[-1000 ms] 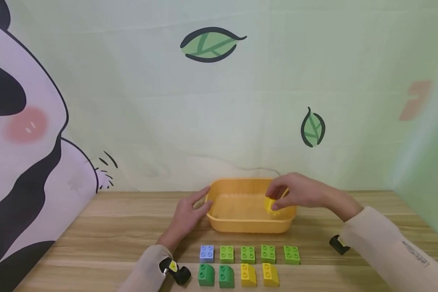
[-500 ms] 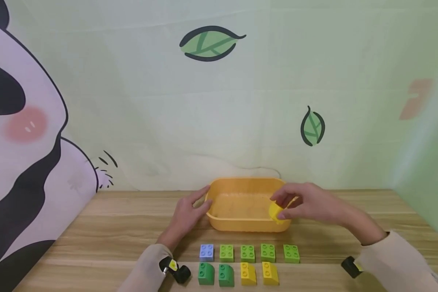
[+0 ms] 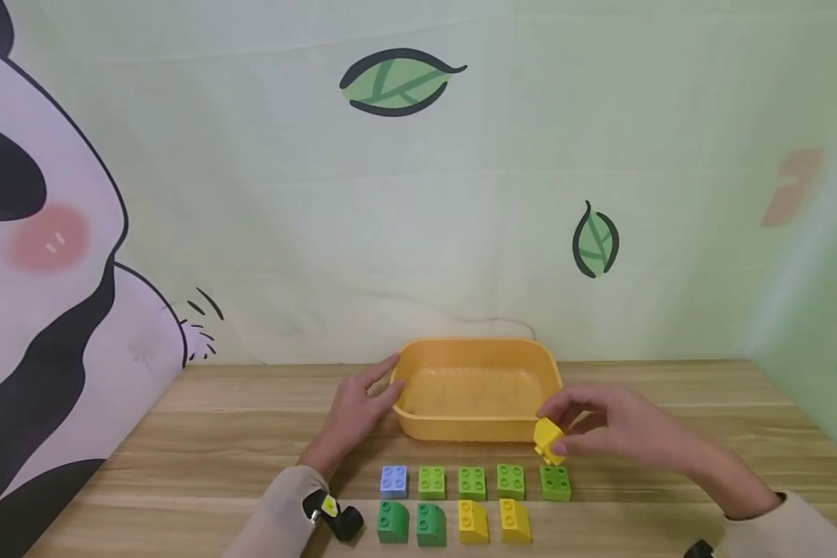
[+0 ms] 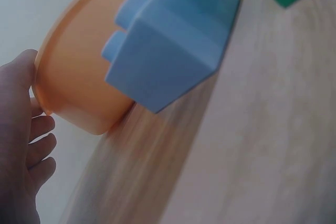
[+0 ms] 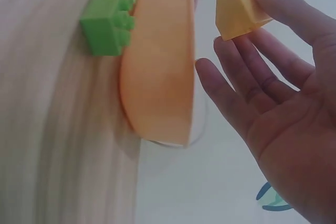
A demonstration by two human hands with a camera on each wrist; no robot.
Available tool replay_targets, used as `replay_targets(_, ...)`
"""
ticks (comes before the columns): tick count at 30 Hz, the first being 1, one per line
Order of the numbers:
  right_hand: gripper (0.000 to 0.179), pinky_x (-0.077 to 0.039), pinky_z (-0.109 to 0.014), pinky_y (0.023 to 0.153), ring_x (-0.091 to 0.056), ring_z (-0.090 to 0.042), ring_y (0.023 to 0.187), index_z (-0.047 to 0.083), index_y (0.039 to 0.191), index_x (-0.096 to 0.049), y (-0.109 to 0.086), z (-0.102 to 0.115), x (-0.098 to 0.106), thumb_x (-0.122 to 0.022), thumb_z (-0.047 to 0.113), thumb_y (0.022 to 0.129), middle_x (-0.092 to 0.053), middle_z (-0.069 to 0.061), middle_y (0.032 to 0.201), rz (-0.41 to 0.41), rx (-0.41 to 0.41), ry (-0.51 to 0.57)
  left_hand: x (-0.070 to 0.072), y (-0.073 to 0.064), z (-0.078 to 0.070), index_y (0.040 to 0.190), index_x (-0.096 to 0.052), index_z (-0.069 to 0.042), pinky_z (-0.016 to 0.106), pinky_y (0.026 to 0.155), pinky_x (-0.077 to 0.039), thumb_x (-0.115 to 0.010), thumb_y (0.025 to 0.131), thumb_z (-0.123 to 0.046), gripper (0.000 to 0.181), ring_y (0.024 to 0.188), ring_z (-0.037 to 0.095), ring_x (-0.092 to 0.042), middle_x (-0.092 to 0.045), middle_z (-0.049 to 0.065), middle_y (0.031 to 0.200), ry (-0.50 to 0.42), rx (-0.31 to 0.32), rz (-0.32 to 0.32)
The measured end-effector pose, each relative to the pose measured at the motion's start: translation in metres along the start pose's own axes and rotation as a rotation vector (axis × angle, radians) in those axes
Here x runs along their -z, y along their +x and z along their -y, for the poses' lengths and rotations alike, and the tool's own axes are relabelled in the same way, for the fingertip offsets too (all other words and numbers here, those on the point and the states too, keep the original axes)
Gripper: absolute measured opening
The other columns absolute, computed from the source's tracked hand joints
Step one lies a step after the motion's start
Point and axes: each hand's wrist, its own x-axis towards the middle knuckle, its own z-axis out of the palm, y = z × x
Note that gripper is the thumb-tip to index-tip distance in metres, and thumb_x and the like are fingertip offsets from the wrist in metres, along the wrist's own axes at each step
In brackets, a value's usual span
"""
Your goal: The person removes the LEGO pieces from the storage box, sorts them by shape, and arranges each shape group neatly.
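My right hand pinches a yellow sloped toy brick between thumb and fingertips, in front of the right end of an orange plastic basin. In the right wrist view, the yellow brick shows its studs and slanted face. My left hand grips the basin's left rim, the thumb over the edge and the other fingers outside. In front of the basin stands a row with one blue brick and several light green bricks. The rightmost green brick lies just below the held one.
Nearer the front is a second row: two dark green sloped bricks and two yellow sloped bricks. Everything stands on a wood-grain table. A printed cloth backdrop rises right behind the basin.
My right hand has drawn the yellow brick out from over the basin, toward the front and right, above the row of bricks. The left hand has stayed at the basin's rim.
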Motion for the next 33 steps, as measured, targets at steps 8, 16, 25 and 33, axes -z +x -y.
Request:
replay_targets(8,0.029,-0.062,-0.029,0.089,-0.068,-0.019,0.102,0.009,0.118,-0.069,-0.013,-0.007,-0.01,-0.083,0.018,0.094,-0.069,-0.005,0.113,-0.006,-0.053,0.044,0.0,0.0,0.0,0.152,-0.059,-0.011,0.052,0.12,-0.039,-0.069,0.103,-0.028,0.053,0.146,0.031,-0.049,-0.056,0.005,0.155,0.003,-0.001,0.0)
replay_targets(16,0.038,-0.061,-0.03,0.09,-0.068,-0.015,0.106,0.009,0.128,-0.071,-0.03,-0.016,-0.02,-0.084,0.017,0.093,-0.07,-0.007,0.127,0.047,-0.08,-0.01,0.0,0.0,0.0,0.152,-0.059,-0.011,0.053,0.12,-0.039,-0.068,0.103,-0.028,0.053,0.145,0.032,-0.05,-0.056,0.006,0.155,0.008,0.0,0.0)
replay_targets(25,0.034,-0.061,-0.036,0.091,-0.068,-0.016,0.104,0.015,0.117,-0.069,-0.04,-0.019,-0.03,-0.087,0.022,0.09,-0.071,0.004,0.116,0.067,-0.19,-0.065,0.001,0.0,0.001,0.152,-0.06,-0.011,0.051,0.12,-0.039,-0.069,0.103,-0.028,0.052,0.145,0.031,-0.05,-0.056,0.005,0.155,0.012,-0.01,-0.004)
replay_targets(33,0.033,-0.061,-0.041,0.089,-0.066,-0.022,0.103,0.017,0.111,-0.068,-0.043,-0.012,-0.031,-0.089,0.027,0.088,-0.071,0.005,0.11,0.074,-0.28,-0.058,0.001,0.0,0.001,0.152,-0.059,-0.011,0.052,0.12,-0.039,-0.069,0.103,-0.028,0.053,0.145,0.031,-0.05,-0.056,0.006,0.155,0.02,-0.011,-0.001)
